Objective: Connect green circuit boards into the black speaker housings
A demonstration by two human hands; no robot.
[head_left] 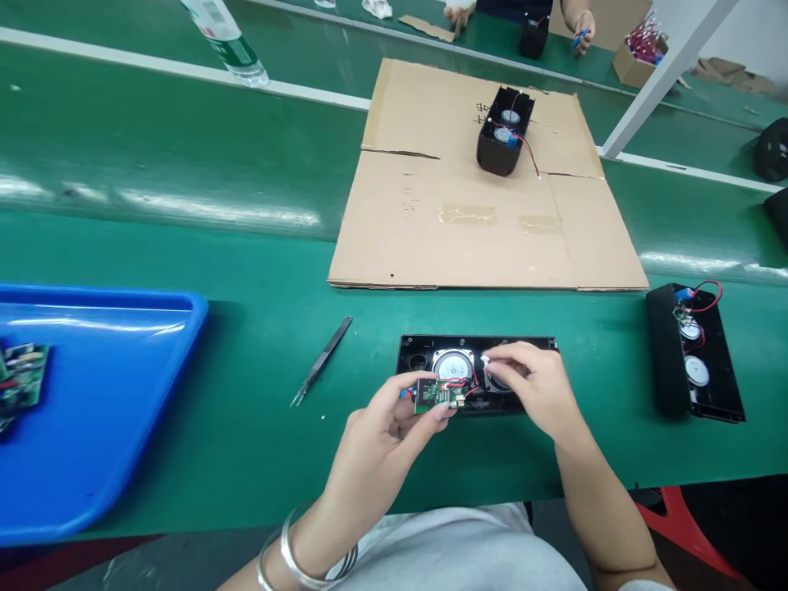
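Between the thumb and fingers of my left hand (pixel 382 435) is a small green circuit board (pixel 438 395), held above the front of a black speaker housing (pixel 510 402). Red and black wires run off the board. Inside the housing a round silver speaker (pixel 454 365) shows, and a second one lies partly behind my right hand (pixel 535 386). The thumb and forefinger of that hand pinch a small white connector (pixel 486 361) over the housing. A pair of tweezers (pixel 323 359) lies on the green table to the left of the housing.
A blue tray (pixel 160 328) with circuit boards (pixel 25 373) stands at left. Another open speaker housing (pixel 695 353) is at right; one more (pixel 506 131) sits on flat cardboard (pixel 394 213). Across the divider, a person's hands (pixel 579 29) show. A bottle (pixel 231 41) stands at upper left.
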